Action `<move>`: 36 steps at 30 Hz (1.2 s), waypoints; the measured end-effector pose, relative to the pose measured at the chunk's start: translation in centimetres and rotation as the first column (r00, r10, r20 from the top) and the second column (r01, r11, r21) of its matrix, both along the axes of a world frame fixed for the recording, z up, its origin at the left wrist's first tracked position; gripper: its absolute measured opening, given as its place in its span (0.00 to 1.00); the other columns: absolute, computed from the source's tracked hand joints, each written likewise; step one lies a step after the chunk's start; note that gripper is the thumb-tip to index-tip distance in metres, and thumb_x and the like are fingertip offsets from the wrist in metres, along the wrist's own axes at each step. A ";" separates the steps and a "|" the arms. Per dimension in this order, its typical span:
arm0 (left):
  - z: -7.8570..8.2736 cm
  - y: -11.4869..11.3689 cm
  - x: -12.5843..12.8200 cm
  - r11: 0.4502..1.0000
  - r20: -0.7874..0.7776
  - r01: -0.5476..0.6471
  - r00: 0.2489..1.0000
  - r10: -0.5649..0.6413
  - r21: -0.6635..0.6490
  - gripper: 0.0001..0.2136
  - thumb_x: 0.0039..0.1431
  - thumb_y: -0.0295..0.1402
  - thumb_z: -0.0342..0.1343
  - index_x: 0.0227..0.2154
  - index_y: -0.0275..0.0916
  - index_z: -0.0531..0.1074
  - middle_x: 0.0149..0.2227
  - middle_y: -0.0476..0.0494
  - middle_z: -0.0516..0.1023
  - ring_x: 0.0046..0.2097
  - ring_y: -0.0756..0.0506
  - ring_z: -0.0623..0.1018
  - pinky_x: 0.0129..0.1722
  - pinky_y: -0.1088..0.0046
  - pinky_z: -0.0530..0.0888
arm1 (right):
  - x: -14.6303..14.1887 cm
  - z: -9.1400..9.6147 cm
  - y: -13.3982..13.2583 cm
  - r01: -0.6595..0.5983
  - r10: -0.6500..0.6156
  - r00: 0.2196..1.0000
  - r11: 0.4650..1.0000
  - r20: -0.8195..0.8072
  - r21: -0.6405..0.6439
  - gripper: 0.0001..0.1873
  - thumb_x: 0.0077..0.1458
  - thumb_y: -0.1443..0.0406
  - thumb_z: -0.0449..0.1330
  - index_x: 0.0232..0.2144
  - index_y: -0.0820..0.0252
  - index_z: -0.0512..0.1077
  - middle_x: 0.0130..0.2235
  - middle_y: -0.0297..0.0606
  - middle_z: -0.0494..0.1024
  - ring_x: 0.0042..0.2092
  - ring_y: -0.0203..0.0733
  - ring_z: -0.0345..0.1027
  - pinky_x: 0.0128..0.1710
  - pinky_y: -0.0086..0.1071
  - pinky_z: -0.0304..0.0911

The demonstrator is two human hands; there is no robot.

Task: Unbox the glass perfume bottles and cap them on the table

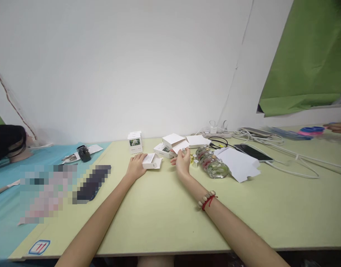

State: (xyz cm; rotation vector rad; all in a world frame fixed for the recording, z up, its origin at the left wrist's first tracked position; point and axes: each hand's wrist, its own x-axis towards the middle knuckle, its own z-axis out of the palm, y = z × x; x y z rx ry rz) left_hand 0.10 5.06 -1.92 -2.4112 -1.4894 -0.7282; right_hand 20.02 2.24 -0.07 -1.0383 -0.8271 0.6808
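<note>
My left hand (136,165) rests on the pale green table (159,215), its fingers closed on a small open white box (151,161). Just right of that box, my right hand (182,161) has its fingers curled around a small glass item I can barely make out. Right of that hand lie several clear glass bottles (213,163) with flowers inside and two small gold caps (193,159). Behind the hands stand and lie more white boxes (135,142), some of them open (173,142).
A flat white carton blank (239,163) and a dark phone (252,151) lie at the right, with a power strip (215,132) and white cables (284,155) behind. A blue mat (9,207) covers the left side. Another person's hand (338,128) is at the far right.
</note>
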 end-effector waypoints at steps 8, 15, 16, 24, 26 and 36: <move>0.1 -0.1 0.0 1.000 0.010 0.002 1.000 -0.002 -0.013 0.23 0.49 0.31 0.51 0.50 0.43 0.59 0.51 0.41 0.65 0.52 0.41 0.64 0.47 0.64 0.62 | 0.4 -0.4 0.6 -0.012 0.010 0.999 0.999 -0.044 -0.032 0.32 0.49 0.58 0.46 0.56 0.58 0.44 0.40 0.43 0.74 0.17 0.31 0.63 0.14 0.27 0.58; -0.1 0.1 -0.2 1.000 0.004 0.018 1.000 -0.018 0.010 0.22 0.49 0.32 0.50 0.50 0.42 0.59 0.51 0.41 0.65 0.52 0.41 0.65 0.46 0.65 0.62 | 1.4 2.3 -0.3 0.168 -0.167 0.986 0.971 -0.019 0.168 0.26 0.52 0.55 0.46 0.51 0.58 0.49 0.39 0.44 0.71 0.18 0.31 0.64 0.14 0.25 0.58; -0.2 0.1 -0.2 1.000 0.002 0.018 1.000 -0.018 0.013 0.22 0.49 0.32 0.50 0.50 0.42 0.59 0.51 0.41 0.65 0.52 0.41 0.65 0.46 0.65 0.62 | 1.8 2.8 -0.4 0.201 -0.197 0.980 0.963 -0.039 0.181 0.24 0.53 0.55 0.45 0.50 0.58 0.49 0.39 0.44 0.71 0.19 0.31 0.64 0.14 0.25 0.57; -0.4 0.3 -0.2 0.999 0.004 0.023 1.000 -0.023 0.038 0.22 0.49 0.31 0.50 0.49 0.43 0.59 0.50 0.42 0.66 0.51 0.41 0.66 0.46 0.65 0.62 | 5.9 5.0 -1.3 0.414 -0.392 0.910 0.859 -0.133 0.300 0.18 0.53 0.61 0.45 0.46 0.56 0.50 0.32 0.35 0.71 0.17 0.30 0.63 0.14 0.24 0.58; -0.4 0.3 -0.2 0.999 0.005 0.022 1.000 -0.023 0.040 0.21 0.49 0.32 0.50 0.49 0.43 0.60 0.50 0.42 0.66 0.51 0.41 0.66 0.46 0.65 0.62 | 6.7 5.3 -1.5 0.446 -0.429 0.894 0.841 -0.127 0.305 0.17 0.53 0.61 0.46 0.45 0.56 0.51 0.28 0.32 0.70 0.16 0.31 0.63 0.13 0.24 0.56; -0.6 0.5 -0.2 0.999 0.007 0.031 0.999 -0.032 0.035 0.21 0.50 0.33 0.50 0.49 0.43 0.59 0.51 0.42 0.66 0.52 0.41 0.65 0.46 0.64 0.62 | 8.8 5.0 -0.6 0.507 -0.447 0.849 0.840 -0.281 0.196 0.15 0.53 0.61 0.44 0.44 0.56 0.52 0.28 0.31 0.72 0.12 0.27 0.53 0.10 0.23 0.49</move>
